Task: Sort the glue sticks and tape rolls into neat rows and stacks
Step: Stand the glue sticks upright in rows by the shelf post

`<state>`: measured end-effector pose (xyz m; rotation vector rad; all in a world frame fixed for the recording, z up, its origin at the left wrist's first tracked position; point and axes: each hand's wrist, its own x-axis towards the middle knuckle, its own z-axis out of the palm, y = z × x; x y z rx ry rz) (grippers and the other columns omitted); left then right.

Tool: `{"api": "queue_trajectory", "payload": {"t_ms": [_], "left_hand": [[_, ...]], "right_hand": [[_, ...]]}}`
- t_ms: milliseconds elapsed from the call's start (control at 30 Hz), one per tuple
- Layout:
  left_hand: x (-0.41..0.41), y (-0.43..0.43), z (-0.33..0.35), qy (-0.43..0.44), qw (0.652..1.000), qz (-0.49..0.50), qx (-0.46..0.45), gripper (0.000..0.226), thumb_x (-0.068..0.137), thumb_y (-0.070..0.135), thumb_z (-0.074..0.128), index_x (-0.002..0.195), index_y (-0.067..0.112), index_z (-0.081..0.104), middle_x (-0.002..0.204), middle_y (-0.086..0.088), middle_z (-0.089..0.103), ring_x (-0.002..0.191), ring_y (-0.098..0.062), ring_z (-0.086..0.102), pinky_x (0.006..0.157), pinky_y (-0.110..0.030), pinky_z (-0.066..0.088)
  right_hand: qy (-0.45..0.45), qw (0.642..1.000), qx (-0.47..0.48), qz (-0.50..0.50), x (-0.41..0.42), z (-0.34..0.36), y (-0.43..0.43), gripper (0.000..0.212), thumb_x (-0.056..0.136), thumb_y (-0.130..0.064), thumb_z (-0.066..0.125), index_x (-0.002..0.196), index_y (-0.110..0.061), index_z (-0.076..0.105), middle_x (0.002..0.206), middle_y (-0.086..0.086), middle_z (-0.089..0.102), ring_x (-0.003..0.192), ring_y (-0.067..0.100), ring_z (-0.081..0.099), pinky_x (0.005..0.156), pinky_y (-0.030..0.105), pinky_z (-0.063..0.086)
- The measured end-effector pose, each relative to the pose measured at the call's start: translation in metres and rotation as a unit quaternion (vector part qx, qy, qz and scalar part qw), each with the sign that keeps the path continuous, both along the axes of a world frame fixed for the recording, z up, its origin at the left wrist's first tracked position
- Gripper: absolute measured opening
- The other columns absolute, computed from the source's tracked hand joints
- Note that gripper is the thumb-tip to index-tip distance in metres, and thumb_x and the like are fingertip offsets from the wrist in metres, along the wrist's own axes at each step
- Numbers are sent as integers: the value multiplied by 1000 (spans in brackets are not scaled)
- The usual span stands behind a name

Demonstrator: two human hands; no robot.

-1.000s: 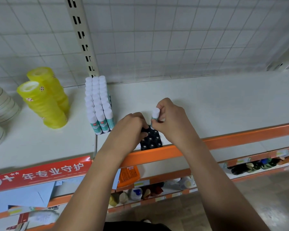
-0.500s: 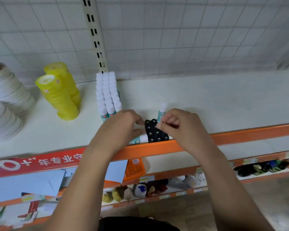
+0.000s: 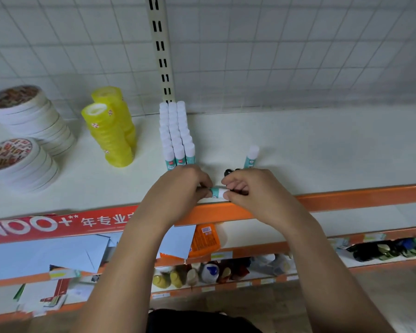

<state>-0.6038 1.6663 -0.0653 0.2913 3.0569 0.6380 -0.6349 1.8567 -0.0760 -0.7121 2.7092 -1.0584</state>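
Near shelf (image 3: 334,150) edge: left hand (image 3: 186,186) and right hand (image 3: 250,188), fingers (image 3: 237,186) curled, grip a lying glue stick (image 3: 217,192) beside the black pack (image 3: 229,172). Farther: released stick (image 3: 251,156) now stands free, right of glue-stick rows (image 3: 177,133), not yet aligned.

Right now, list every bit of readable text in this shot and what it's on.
"00+** 年专业": long red paper banner on the orange shelf rail; start blurred, end covered.
Teal-and-white plastic glue sticks: labels too small.
Flat white tape rolls: top prints blurred.
Orange packet below: print blurred.
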Motion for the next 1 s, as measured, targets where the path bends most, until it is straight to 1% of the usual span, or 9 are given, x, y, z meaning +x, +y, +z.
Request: {"api": "queue_trajectory", "payload": {"t_ms": [233,367,433,500,567,667,767,833,1000], "left_hand": [[-5,8,0,7,1000,-30,-4,29,88,25,68,116,25,69,103,3,65,89,-15,59,77,-34,52],[-8,15,1,21,999,-34,5,21,89,25,67,109,23,71,99,2,62,85,-16,57,77,-38,51],[-10,20,1,45,998,-21,42,15,89,24,67,103,20,70,96,2,61,83,-16,57,77,-38,50],[-13,28,0,70,993,-6,94,10,89,20,66,99,18,65,95,2,62,83,-15,58,77,-37,50],[-18,38,-3,82,987,3,138,13,90,16,65,103,16,63,98,0,63,86,-16,60,80,-38,51],[-25,49,-9,111,981,12,159,31,91,12,62,122,14,60,109,-3,60,94,-17,59,85,-33,50],[-35,56,-11,140,974,24,178,26,90,10,63,115,17,64,106,-2,61,93,-16,60,84,-32,51],[-40,60,-14,139,967,51,206,20,88,10,66,107,16,63,105,0,62,93,-16,62,83,-35,53],[-47,66,-24,117,955,86,259,20,87,10,68,104,18,59,106,4,63,89,-10,65,83,-31,55]], "right_hand": [[7,1000,-14,-27,-1,6,8,19,87,-19,71,105,-21,73,94,-15,69,87,-8,61,77,3,46],[-8,998,-19,-62,-2,8,19,23,89,-33,68,109,-23,70,99,-16,68,89,-6,61,74,3,44],[-4,997,4,-81,-3,8,23,19,93,-42,60,99,-27,69,87,-15,66,77,-4,58,64,10,39],[13,995,19,-95,-4,7,25,31,96,-48,51,81,-24,65,65,-10,54,59,2,49,54,17,31],[7,995,16,-102,-5,6,26,40,95,-53,47,76,-22,63,60,-5,50,54,6,44,50,20,29],[-13,996,16,-89,-4,6,29,36,93,-54,50,86,-24,68,71,-5,62,64,5,54,59,24,39],[-12,995,18,-96,-8,4,36,20,92,-35,62,102,-21,71,95,-9,69,85,1,61,75,15,46],[9,993,32,-110,-11,4,36,20,90,-22,66,108,-17,70,103,-3,69,88,3,59,72,8,42],[31,990,52,-124,-16,1,20,26,85,-15,71,110,-8,70,103,11,67,92,23,64,84,34,53]]}}
